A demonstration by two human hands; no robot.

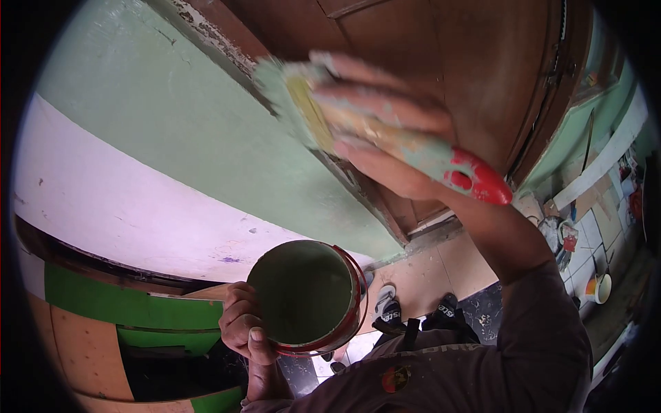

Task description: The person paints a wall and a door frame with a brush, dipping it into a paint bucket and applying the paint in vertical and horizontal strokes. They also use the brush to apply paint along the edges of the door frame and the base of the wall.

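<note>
The brush (330,110) looks blurry, and its hairs smear into the green wall (172,117). Fingers of the right hand (385,131) cover the middle of its handle. The left hand (244,323) hides part of the can (306,296) side. The can bottom cannot be seen. The small stuff on the floor (592,241) far right is too tiny to name. The dark round edge cuts off the door (441,48) top
</note>
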